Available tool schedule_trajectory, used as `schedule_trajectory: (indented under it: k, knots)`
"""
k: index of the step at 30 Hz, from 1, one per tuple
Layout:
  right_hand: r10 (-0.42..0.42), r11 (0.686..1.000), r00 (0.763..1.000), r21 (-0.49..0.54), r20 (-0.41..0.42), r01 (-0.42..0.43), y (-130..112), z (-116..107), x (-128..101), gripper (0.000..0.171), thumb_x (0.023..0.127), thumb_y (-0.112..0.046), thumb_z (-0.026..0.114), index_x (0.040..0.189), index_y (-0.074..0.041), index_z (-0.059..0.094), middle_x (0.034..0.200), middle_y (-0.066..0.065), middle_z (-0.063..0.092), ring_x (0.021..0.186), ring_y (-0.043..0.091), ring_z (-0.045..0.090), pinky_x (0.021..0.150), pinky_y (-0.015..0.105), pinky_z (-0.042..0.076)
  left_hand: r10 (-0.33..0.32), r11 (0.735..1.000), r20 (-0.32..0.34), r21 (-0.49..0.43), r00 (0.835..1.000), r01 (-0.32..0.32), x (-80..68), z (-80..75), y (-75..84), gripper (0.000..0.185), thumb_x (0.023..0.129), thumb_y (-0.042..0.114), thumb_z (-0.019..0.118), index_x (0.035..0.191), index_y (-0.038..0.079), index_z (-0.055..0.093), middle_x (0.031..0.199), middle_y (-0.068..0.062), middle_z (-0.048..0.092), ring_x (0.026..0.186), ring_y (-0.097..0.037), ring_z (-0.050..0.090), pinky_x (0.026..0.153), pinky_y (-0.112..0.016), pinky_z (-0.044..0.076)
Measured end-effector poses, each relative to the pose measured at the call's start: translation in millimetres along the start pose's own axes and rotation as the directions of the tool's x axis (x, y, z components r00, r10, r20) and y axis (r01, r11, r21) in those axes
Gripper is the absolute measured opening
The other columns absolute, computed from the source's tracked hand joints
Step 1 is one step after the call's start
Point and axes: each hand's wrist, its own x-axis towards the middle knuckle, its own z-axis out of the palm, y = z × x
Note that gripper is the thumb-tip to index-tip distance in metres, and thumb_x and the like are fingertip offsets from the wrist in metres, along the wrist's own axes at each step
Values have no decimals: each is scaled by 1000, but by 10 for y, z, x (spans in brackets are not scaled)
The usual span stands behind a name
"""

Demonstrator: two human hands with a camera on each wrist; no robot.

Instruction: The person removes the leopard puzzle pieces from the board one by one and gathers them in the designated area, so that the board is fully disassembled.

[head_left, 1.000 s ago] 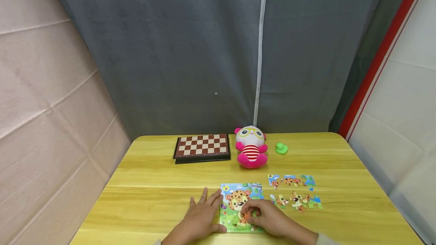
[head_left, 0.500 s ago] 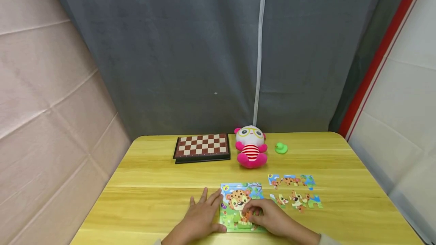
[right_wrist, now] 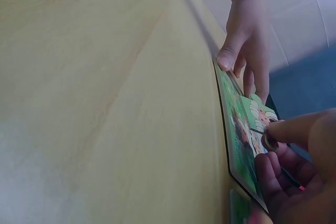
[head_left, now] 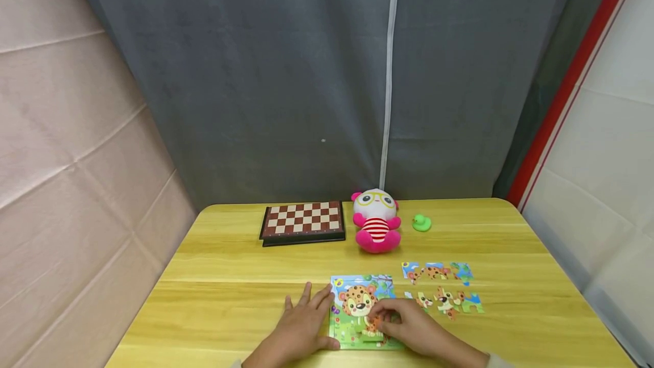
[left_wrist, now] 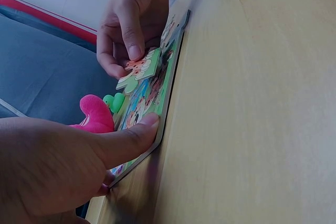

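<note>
A square puzzle board (head_left: 343, 328) with a leopard picture lies flat near the front of the table. My left hand (head_left: 305, 324) rests at its left side, fingers spread and mostly straight; in the left wrist view the thumb touches the board's near edge. My right hand (head_left: 411, 325) pinches a puzzle piece (left_wrist: 140, 69) between thumb and fingers. This piece is green with orange and pale markings, held tilted just above the board's lower part. In the right wrist view, the fingers cover part of the piece (right_wrist: 257, 111).
Several loose puzzle pieces (head_left: 445, 301) lie in two rows right of the board. Farther back are a checkered game board (head_left: 305, 221), a pink-and-white plush toy (head_left: 377, 223) and a green toy duck (head_left: 422, 222). A grey curtain (head_left: 255, 101) hangs behind the table.
My right hand has shifted slightly to the right with the puzzle piece, uncovering more of the leopard's body. My left hand has stayed in place.
</note>
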Motion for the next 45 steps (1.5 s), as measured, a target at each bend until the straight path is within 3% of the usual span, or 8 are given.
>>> schedule_trajectory:
  k: [24,45]
  knots:
    - [34,999,999,33,-21,-34,75,-303,-312,17,93,-21,66,108,-14,69,96,-1,67,84,9,61,71,25,54,2,1000,-8,5,1000,-2,-15,23,-8,101,71,77,55,154,23,32,163,9,15,146,-44,15,96,-82,21]
    - [142,988,987,78,-76,-136,259,-616,-656,23,93,-21,66,108,-5,63,99,5,63,84,9,60,70,25,53,10,1000,-13,0,1000,-10,-15,18,3,100,72,77,55,153,23,33,163,8,17,146,-44,15,96,-82,21]
